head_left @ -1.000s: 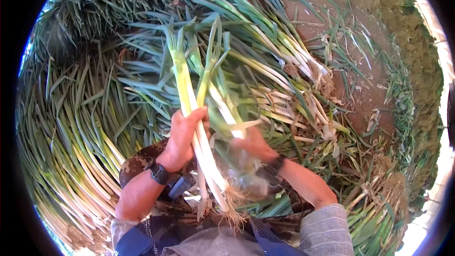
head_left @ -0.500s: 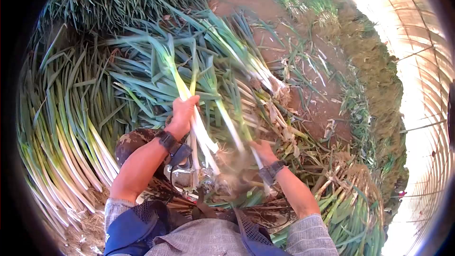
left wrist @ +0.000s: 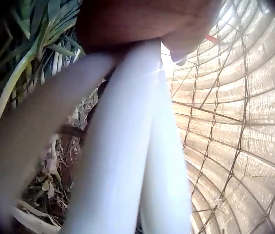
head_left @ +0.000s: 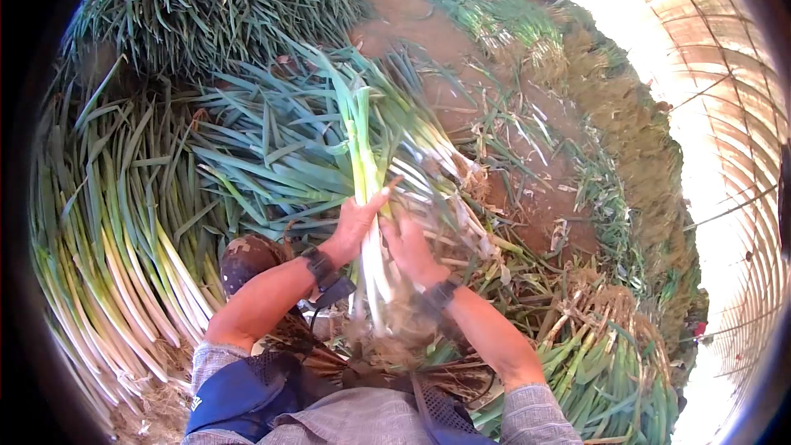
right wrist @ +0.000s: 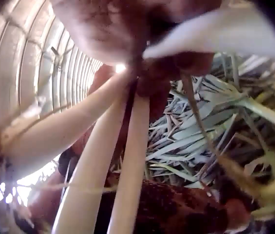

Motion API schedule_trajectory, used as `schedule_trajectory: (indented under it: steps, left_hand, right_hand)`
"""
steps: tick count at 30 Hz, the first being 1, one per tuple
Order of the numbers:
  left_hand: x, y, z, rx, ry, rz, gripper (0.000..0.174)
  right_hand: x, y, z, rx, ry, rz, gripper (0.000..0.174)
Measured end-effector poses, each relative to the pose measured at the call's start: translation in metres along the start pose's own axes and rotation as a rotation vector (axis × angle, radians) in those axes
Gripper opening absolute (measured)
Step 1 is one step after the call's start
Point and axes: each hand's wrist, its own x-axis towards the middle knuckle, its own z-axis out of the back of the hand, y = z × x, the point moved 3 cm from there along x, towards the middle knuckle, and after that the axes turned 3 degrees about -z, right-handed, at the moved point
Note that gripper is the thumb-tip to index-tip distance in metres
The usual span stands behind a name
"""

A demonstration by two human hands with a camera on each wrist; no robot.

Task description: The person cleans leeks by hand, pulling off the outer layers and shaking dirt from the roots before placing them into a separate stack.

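Note:
A small bunch of green onions (head_left: 368, 222), white stalks below and green tops above, stands upright in front of me. My left hand (head_left: 356, 222) grips it from the left and my right hand (head_left: 409, 247) holds it from the right, both at the white part. The rooty ends (head_left: 387, 325) hang blurred below the hands. Close up, the left wrist view shows thick white stalks (left wrist: 127, 146) under the palm. In the right wrist view, several pale stalks (right wrist: 103, 161) run down from the right hand.
Sorted green onions lie fanned on the left (head_left: 124, 231), with a loose heap (head_left: 272, 140) behind the hands. Bare soil (head_left: 527, 181) strewn with trimmings lies to the right, more onions sit at lower right (head_left: 610, 371), and a greenhouse wall (head_left: 725, 115) curves beyond.
The right hand has come up from lower right to join the left hand on the bunch. The bunch has shifted right and stands more upright. The view has turned right.

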Motion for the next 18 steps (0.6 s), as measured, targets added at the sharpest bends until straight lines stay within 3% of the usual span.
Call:
schedule_trajectory:
  steps: [2,3,4,6,7,10,11,13,16,18]
  left_hand:
    - [0.019,0.015,0.011,0.106,-0.058,-0.058,0.027]
    - [0.021,0.006,0.009,0.218,-0.106,-0.122,0.028]
    - [0.025,-0.004,0.012,0.233,-0.170,-0.095,0.027]
    - [0.062,-0.003,0.034,0.032,-0.194,-0.087,0.030]
    - [0.070,-0.011,0.045,0.091,-0.249,-0.057,0.031]
    - [0.064,-0.021,0.039,-0.137,-0.135,-0.104,0.035]
    - [0.060,-0.018,0.034,-0.125,-0.125,-0.096,0.035]
    - [0.043,-0.008,0.022,-0.123,-0.019,0.003,0.033]
    - [0.027,-0.009,0.015,-0.054,0.010,0.021,0.027]
    - [0.034,-0.018,0.023,-0.030,-0.020,0.000,0.026]
  right_hand:
    - [-0.001,-0.004,0.000,-0.156,0.107,-0.118,0.038]
    - [-0.008,-0.001,0.004,-0.183,0.291,-0.359,0.040]
    - [-0.018,0.004,0.008,-0.177,0.279,-0.369,0.040]
    - [-0.058,0.009,0.009,0.169,0.396,-0.329,0.041]
    - [-0.073,0.017,0.009,0.292,0.279,-0.270,0.041]
    - [-0.071,0.022,0.026,0.246,0.332,-0.467,0.040]
    - [-0.066,0.025,0.024,0.302,0.292,-0.280,0.038]
    - [-0.053,0.046,0.023,0.423,0.221,-0.218,0.034]
    - [-0.021,0.020,0.017,0.019,0.280,-0.297,0.018]
    - [-0.038,0.020,0.004,-0.049,0.260,-0.034,0.021]
